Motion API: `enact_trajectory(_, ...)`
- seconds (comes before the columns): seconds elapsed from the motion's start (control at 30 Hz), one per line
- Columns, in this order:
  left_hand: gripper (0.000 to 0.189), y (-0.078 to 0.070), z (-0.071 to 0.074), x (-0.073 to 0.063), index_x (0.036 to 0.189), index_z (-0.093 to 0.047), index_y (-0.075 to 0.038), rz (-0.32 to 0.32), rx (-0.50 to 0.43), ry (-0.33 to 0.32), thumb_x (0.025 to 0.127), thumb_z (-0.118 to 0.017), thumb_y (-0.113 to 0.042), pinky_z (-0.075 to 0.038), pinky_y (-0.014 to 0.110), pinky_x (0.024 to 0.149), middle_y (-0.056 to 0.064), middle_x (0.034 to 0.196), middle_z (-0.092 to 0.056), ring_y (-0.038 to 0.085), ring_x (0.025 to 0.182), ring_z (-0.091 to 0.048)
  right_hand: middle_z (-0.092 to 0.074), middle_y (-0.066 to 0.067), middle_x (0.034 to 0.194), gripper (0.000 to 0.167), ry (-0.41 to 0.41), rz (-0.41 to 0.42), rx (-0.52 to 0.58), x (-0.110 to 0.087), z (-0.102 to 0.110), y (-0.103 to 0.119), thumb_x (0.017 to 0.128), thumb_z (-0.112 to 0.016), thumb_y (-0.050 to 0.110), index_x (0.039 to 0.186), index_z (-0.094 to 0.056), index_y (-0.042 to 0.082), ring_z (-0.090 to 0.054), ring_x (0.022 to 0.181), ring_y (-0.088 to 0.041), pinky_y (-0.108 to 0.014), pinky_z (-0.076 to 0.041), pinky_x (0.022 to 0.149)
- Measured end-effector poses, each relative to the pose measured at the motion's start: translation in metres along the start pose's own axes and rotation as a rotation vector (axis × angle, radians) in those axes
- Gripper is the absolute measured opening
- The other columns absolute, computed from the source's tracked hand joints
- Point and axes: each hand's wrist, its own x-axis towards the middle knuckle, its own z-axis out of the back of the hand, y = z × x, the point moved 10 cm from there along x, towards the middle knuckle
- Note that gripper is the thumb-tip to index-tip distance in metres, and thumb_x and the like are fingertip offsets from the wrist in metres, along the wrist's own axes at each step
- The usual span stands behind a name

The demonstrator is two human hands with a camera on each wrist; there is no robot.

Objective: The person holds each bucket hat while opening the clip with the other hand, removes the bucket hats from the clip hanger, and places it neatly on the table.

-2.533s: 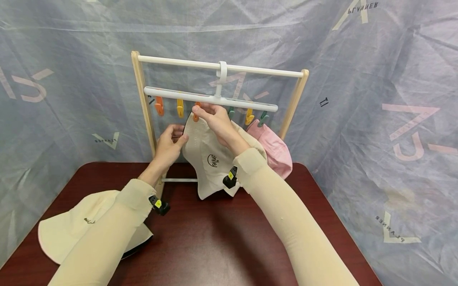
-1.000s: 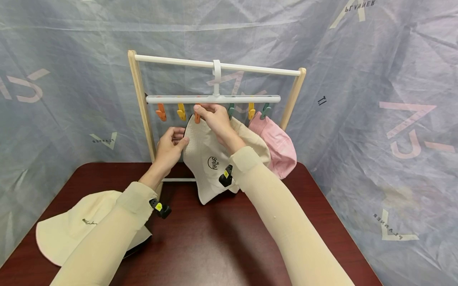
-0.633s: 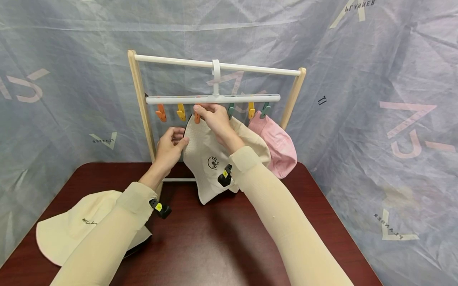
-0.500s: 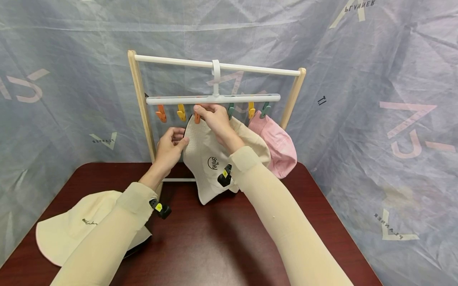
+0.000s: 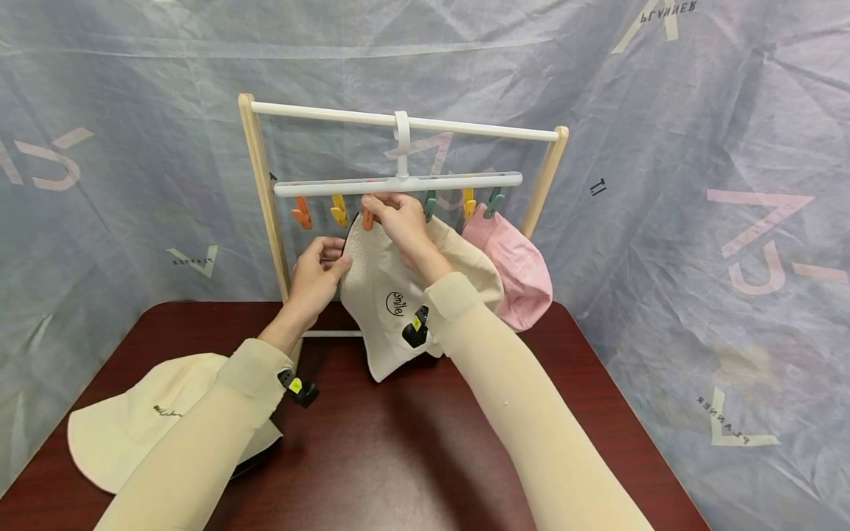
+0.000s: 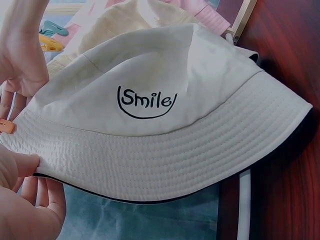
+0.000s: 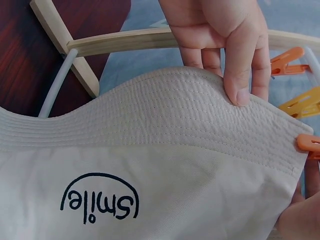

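Note:
A cream bucket hat point(image 5: 378, 284) with "Smile" lettering hangs brim-left below the white hanger bar point(image 5: 319, 188). My left hand point(image 5: 313, 276) pinches its brim between thumb and fingers, the thumb on the pale side in the right wrist view. My right hand point(image 5: 408, 230) pinches an orange clothespin point(image 5: 368, 214) at the brim's upper corner. In the right wrist view that clothespin point(image 7: 310, 143) overlaps the brim's edge. Behind are another cream hat point(image 5: 474, 258), partly hidden, and a pink hat point(image 5: 511, 273) beneath a green clothespin point(image 5: 494, 202).
The hanger hooks onto the top rod of a wooden rack point(image 5: 255, 169). Left of the hands dangle an orange clothespin point(image 5: 302, 214) and a yellow clothespin point(image 5: 339, 212). Another cream hat point(image 5: 146, 413) lies on the dark red table point(image 5: 358, 457), partly behind the left sleeve.
The hanger bar has swung from sloping down rightward to nearly level, its left end lower. The hung hats shifted slightly with it. Both hands keep their grips.

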Motion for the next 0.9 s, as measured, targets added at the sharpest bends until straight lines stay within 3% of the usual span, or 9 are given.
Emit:
enact_trajectory(0.27, 0.034, -0.0002, 0.0004, -0.0016, 0.139, -0.058, -0.005, 0.0, 0.005, -0.009, 0.108, -0.065, -0.016, -0.05, 0.033, 0.096, 0.014, 0.127, -0.062, 0.027, 0.114, -0.061, -0.071, -0.002, 0.079, 0.018, -0.007, 0.004, 0.006, -0.0014, -0.0007, 0.0009, 0.104, -0.072, 0.018, 0.109, -0.077, 0.002, -0.071, 0.094, -0.015, -0.026, -0.057, 0.096)
enact_trajectory(0.57, 0.035, 0.0017, 0.0003, -0.0027, 0.14, -0.058, -0.005, 0.002, 0.005, -0.004, 0.108, -0.065, -0.019, -0.05, 0.031, 0.095, 0.014, 0.128, -0.062, 0.026, 0.115, -0.062, -0.077, -0.005, 0.102, 0.02, -0.021, -0.031, 0.004, -0.0024, 0.0007, -0.0011, 0.103, -0.073, 0.02, 0.113, -0.078, 0.003, -0.074, 0.106, -0.019, -0.026, -0.057, 0.097)
enact_trajectory(0.9, 0.036, 0.0038, 0.0, -0.0049, 0.14, -0.057, -0.006, 0.014, 0.003, 0.003, 0.109, -0.064, -0.02, -0.05, 0.034, 0.097, 0.013, 0.129, -0.061, 0.028, 0.118, -0.062, -0.072, -0.002, 0.088, 0.02, 0.003, -0.011, 0.037, -0.0029, -0.0021, 0.0015, 0.104, -0.072, 0.016, 0.112, -0.076, -0.001, -0.071, 0.097, -0.016, -0.027, -0.058, 0.095)
